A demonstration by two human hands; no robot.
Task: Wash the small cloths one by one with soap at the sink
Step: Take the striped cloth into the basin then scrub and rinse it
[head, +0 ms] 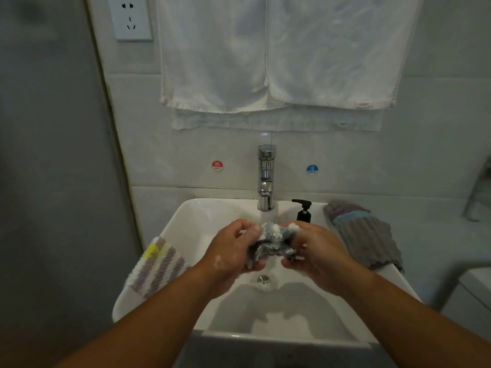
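Note:
A small grey and white cloth (273, 241), bunched and covered in soap foam, is held over the white sink (186, 221) just in front of the chrome tap (265, 179). My left hand (231, 251) grips its left side and my right hand (316, 256) grips its right side. Both hands carry some foam. A black soap pump bottle (303, 211) stands on the sink's back rim, behind my right hand. A purple, white and yellow striped cloth (156, 264) hangs over the sink's left rim. Grey, blue and mauve ribbed cloths (366, 232) lie piled on the right rim.
The drain (263, 279) sits in the basin below my hands. White towels (276, 57) hang on the tiled wall above the tap, between hot and cold stickers. A wall socket (130, 17) is at the upper left. A grey wall borders the sink on the left.

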